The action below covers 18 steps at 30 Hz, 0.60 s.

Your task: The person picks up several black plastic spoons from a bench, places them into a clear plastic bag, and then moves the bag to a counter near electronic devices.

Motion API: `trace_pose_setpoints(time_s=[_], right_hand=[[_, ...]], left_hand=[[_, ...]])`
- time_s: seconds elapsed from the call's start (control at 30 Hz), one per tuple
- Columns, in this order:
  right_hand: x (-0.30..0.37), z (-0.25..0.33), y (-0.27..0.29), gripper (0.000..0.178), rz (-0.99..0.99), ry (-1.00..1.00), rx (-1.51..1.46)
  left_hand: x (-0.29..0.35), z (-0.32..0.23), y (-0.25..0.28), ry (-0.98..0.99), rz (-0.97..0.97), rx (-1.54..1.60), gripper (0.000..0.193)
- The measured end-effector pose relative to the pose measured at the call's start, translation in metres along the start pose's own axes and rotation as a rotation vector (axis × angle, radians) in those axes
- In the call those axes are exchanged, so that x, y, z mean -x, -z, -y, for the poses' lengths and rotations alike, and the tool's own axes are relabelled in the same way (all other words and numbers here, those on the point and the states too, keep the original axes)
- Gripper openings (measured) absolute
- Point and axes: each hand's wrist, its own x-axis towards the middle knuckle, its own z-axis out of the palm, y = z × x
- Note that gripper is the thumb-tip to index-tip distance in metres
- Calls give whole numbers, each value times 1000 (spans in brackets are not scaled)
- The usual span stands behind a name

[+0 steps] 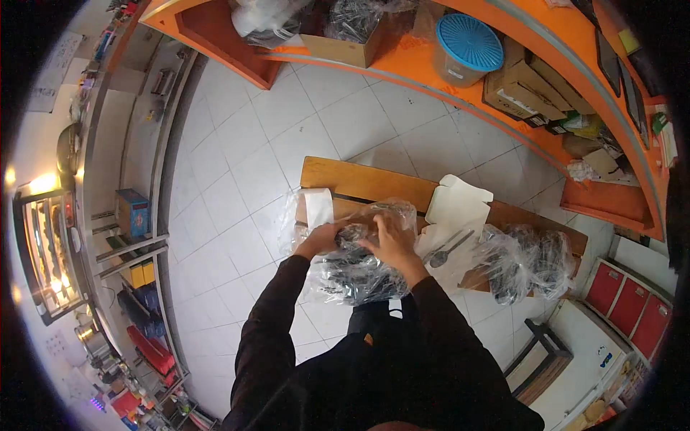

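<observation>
At the far left of the frame a lit cabinet (pixel 50 251) glows, with a blue box (pixel 134 212) on the shelf beside it. Nearer the centre, a white sheet (pixel 317 207) lies at the left end of the slatted wooden worktop (pixel 370 178). Just below that sheet is the left hand (pixel 321 241), at the upper left side of a clear plastic bag (pixel 359 281); its fingertips are lost among the folds, so I cannot tell whether they are closed on the film. The bag sits at the centre of the frame, near the worktop's lower edge, with dark pieces showing through. It looks light, soft and crinkly, and the film is probably slippery and easy to tear; bunched folds near the top should give a surer hold than one thin layer, with a palm under the lower part for the loose weight. The right hand (pixel 394 248) is at the bag's upper right, thumb and fingers spread apart. Right of it, a dark spoon (pixel 440 256) lies beside a white card (pixel 460 197), and farther right another plastic bag (pixel 530 264) rests on the worktop.
</observation>
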Motion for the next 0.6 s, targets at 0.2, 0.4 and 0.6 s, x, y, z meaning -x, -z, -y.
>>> trace_pose_setpoints(time_s=[0.2,0.4,0.6], right_hand=[[-3,-17,-17,84,-39,-56,484],[-15,14,-10,78,-40,68,234],[-22,74,8,43,-251,366,-639]], left_hand=[[43,24,18,3,-477,552,47],[54,-1,34,-67,-578,594,55],[64,-68,77,-18,-830,761,38]])
